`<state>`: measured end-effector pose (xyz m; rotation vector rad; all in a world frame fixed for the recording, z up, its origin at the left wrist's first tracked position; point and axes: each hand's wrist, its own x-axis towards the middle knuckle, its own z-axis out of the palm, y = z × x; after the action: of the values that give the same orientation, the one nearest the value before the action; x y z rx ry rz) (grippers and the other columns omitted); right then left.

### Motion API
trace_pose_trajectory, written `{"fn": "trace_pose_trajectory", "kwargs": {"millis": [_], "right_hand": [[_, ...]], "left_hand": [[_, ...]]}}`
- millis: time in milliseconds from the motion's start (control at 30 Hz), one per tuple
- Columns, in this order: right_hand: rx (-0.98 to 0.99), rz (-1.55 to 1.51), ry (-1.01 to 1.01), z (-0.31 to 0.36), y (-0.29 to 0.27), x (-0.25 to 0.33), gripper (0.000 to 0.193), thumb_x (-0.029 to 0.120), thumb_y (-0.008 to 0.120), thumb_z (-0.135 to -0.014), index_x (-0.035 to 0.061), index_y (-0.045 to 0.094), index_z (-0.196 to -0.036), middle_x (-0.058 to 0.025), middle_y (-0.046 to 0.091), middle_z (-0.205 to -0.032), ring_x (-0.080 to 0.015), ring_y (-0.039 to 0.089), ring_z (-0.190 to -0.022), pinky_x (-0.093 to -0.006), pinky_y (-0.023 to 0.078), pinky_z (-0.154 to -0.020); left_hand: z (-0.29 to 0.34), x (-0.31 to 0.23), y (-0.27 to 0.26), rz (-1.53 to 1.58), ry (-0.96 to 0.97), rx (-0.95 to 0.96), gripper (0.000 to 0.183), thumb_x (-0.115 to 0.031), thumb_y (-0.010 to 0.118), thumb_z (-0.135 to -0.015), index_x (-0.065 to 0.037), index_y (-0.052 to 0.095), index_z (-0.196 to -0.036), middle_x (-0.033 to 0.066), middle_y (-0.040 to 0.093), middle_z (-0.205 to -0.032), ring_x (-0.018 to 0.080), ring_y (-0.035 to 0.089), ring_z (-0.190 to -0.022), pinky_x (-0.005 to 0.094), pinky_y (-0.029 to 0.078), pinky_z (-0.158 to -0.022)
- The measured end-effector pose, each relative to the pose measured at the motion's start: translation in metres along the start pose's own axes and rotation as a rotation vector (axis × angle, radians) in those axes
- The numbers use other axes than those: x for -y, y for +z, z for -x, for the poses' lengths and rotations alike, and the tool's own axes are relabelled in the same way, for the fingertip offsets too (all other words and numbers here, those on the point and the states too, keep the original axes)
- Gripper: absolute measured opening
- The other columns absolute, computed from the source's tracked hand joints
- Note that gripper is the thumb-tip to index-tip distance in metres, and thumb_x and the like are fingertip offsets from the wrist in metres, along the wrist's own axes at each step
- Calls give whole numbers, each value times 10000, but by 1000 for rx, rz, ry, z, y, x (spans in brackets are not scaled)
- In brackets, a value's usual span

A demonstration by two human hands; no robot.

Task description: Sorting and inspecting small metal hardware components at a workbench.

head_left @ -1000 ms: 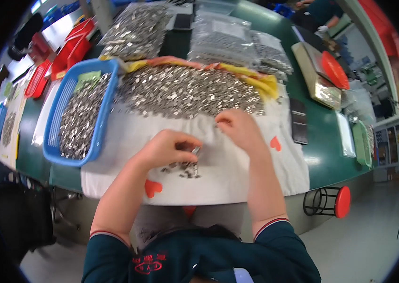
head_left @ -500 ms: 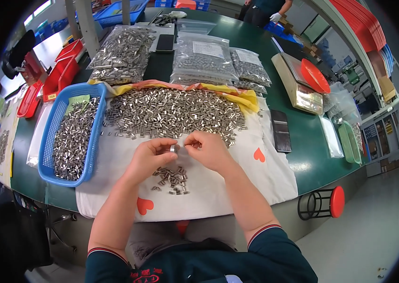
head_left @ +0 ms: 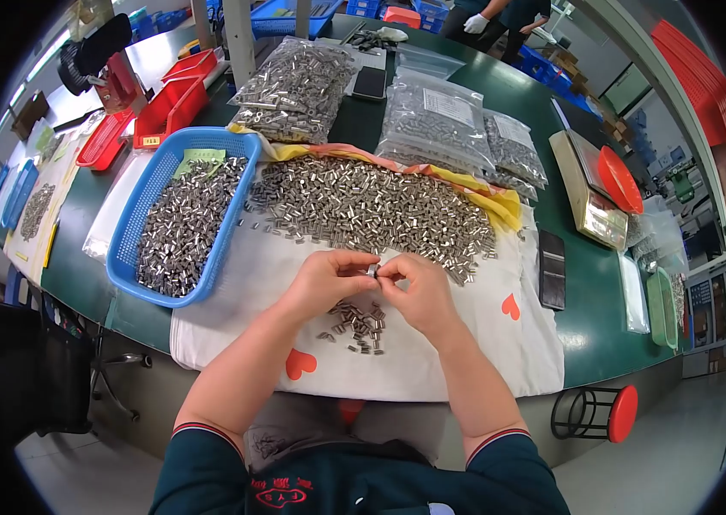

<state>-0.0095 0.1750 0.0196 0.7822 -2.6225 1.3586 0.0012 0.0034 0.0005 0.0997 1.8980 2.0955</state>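
Metal piece (head_left: 373, 270), small: above white cloth (head_left: 466, 360), between both hands, neither nearer. Left hand (head_left: 327, 281): pinching it from the left. Right hand (head_left: 421, 293): fingertips closed on its right. Long axis: indistinct. Small loose pile (head_left: 361, 325): nearer the body.

Mid-frame, the metal piece (head_left: 372, 270) is mostly covered by the fingertips of the left hand (head_left: 326, 285) and the right hand (head_left: 421, 292); at upper right of centre, the print on a white label (head_left: 447, 106) is too small to be read, and a co-worker (head_left: 521, 12) is cut off by the top edge
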Motion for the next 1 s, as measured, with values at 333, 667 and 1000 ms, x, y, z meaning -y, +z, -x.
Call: {"fn": "trace_pose_trajectory", "kwargs": {"millis": [333, 667, 1000], "right_hand": [[194, -191, 186, -5, -22, 4, 87, 58, 636, -710, 20, 620, -787, -18, 618, -734, -79, 553, -663, -227, 445, -626], [88, 136, 375, -7, -49, -25, 99, 90, 599, -723, 34, 607, -804, -56, 608, -701, -157, 571, -621, -269, 447, -585], [-1, 606, 118, -4, -25, -38, 42, 74, 579, -689, 51, 588, -654, -104, 569, -672, -269, 558, -696, -376, 445, -668]], "left_hand": [[2, -8, -2, 34, -23, 106, 350, -25, 645, -747, 32, 550, -1079, 59, 615, -901, 83, 571, -774, 210, 474, -684], [9, -11, -1, -127, -66, 254, 305, -29, 665, -728, 1, 588, -1022, 26, 614, -852, 75, 566, -757, 212, 472, -687], [4, -8, 0, -61, -77, 210, 333, 4, 634, -744, 2, 551, -1066, 7, 588, -885, 62, 554, -781, 195, 464, -693]]}}
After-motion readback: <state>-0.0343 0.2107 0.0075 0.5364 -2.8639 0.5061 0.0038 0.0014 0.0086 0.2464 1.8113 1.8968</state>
